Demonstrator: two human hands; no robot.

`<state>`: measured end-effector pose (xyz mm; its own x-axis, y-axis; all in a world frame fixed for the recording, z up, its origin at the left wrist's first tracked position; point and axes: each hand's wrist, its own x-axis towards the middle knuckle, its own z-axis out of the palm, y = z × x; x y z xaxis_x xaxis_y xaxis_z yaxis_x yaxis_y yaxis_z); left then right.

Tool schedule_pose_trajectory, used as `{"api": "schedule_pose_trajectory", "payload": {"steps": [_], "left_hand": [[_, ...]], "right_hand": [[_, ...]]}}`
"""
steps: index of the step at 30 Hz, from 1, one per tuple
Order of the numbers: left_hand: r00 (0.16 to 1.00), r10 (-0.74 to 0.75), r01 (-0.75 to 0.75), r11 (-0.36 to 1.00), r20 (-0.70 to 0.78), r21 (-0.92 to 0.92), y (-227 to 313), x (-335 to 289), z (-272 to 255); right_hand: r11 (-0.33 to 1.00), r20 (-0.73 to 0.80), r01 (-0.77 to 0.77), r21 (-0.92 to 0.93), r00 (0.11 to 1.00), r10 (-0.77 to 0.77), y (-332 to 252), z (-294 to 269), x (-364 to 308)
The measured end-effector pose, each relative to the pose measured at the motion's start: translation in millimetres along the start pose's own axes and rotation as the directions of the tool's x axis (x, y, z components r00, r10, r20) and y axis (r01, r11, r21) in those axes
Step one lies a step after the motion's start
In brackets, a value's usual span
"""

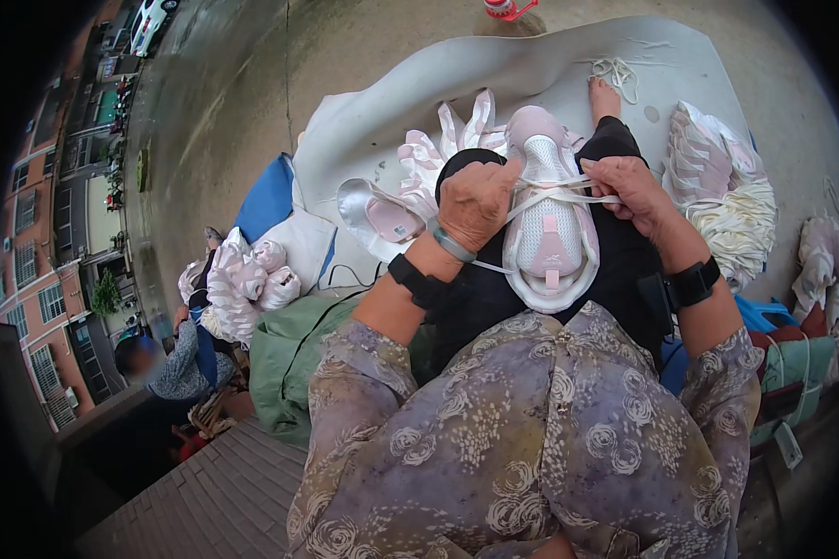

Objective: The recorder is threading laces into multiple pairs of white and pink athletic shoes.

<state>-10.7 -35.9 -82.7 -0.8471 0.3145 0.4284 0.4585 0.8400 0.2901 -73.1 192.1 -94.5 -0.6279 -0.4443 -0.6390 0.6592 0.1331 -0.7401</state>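
A white and pink sneaker upper point(550, 233) lies across my lap, its toe pointing away from me and its tongue toward me. White shoelace point(557, 193) crosses over its middle. On the shoe's left side, my left hand point(478, 197) is closed in a pinch on the lace. My right hand point(629, 191) pinches the lace on the other side, and a loose end sticks out below its fingers. The lace runs between both hands above the upper. Just left of my knee, another white and pink upper point(387, 216) rests with its inside showing.
Several stacked uppers point(438, 140) lie beyond my left knee on a pale sheet point(373, 121). At right are more uppers point(704, 154) and a bundle of cream laces point(738, 228). A green sack point(289, 363) stands at my left. Another person point(188, 359) sits farther left, near bundled uppers point(242, 284).
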Motion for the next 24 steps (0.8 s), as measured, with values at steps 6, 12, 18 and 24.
{"api": "schedule_pose_trajectory", "payload": {"steps": [6,12,18,24], "left_hand": [[0.997,-0.041,0.040,0.999,-0.065,-0.005,-3,8,8],[0.955,-0.264,0.234,0.950,-0.132,-0.208,5,11,11],[0.925,-0.362,0.340,0.923,-0.113,-0.179,9,1,14],[0.852,-0.511,0.520,0.809,0.110,-0.273,9,-4,-11]], "right_hand": [[1.000,0.028,0.005,-0.005,1.000,-0.005,3,-3,-1],[0.988,0.030,0.146,0.048,0.989,-0.148,-2,4,-29],[0.709,-0.021,0.390,-0.588,0.869,-0.495,11,1,-49],[0.879,0.087,0.335,-0.338,0.942,-0.326,1,-10,-87]]}}
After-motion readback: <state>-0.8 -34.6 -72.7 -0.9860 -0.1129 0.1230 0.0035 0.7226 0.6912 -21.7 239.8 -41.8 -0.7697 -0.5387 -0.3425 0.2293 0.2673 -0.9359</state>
